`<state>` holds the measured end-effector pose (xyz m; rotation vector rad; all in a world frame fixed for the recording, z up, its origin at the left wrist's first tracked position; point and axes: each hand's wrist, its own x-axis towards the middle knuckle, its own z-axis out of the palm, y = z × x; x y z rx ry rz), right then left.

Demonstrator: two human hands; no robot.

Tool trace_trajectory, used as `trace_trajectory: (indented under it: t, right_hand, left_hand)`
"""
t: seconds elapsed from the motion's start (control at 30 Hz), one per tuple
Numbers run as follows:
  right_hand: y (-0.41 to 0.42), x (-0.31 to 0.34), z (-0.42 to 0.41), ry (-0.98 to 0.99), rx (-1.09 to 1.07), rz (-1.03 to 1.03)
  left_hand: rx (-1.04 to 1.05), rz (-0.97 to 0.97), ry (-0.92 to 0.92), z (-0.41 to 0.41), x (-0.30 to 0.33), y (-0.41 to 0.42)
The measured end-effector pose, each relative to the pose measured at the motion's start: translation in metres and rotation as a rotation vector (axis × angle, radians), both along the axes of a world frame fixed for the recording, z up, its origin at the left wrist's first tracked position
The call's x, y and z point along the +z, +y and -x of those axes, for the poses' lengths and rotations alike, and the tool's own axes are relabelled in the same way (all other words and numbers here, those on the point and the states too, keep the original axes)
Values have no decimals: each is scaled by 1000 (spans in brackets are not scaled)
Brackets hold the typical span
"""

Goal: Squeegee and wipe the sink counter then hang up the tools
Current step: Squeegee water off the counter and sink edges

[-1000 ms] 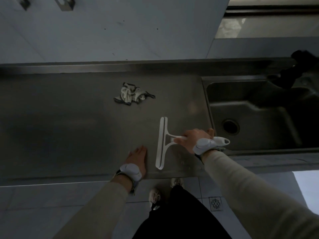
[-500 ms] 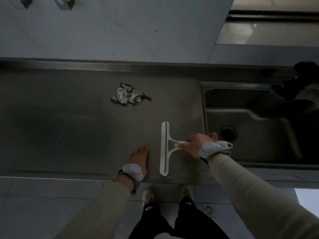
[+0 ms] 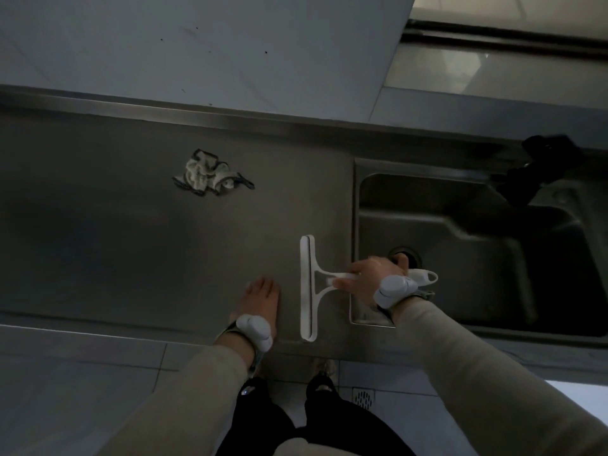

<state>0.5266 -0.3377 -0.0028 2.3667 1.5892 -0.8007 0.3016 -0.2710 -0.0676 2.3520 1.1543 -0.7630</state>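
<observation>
The steel worktop [image 3: 108, 245] takes up most of what I can see, running from the left edge across to the sink [image 3: 487, 258], a deep dark basin sunk into its right end with a round drain [image 3: 404, 255] at the bottom. Behind it the pale tiled wall [image 3: 197, 44] rises from a raised steel lip. A dark shape, probably the tap [image 3: 543, 166], hangs over the sink's far right corner; it is too dim to make out.

The person stands at the front edge in pale long sleeves, dark trousers below, with a floor drain grate [image 3: 363, 397] by the feet.

The white squeegee [image 3: 307, 287] lies on the worktop just left of the sink rim, its long blade running front to back and its handle pointing right, out over the basin. The right hand [image 3: 368, 279] has its grip wrapped round that handle, fingers curled over it, the handle's looped end sticking out past the wrist. A pale band [image 3: 393, 287] sits on that wrist.

The left hand [image 3: 261, 299] lies flat on the worktop just left of the blade, fingers straight and together, holding nothing, with a matching band [image 3: 255, 329] on its wrist.

A crumpled pale cloth [image 3: 207, 174] with dark edging sits well apart, farther back and to the left.
</observation>
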Motion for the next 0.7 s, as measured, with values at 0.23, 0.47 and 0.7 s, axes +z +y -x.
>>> trace_trajectory:
  t: [0.23,0.47,0.7]
  right_hand:
    - [-8,-3,-29,-11,29,-20]
    - [-16,-2,-61,-18,42,-14]
    - [-18,1,-90,-46,22,54]
  left_hand:
    - [-6,-20,-29,-25,3,-11]
    - [16,-5,74,-43,3,-14]
    - [-25,83,152,-47,0,-9]
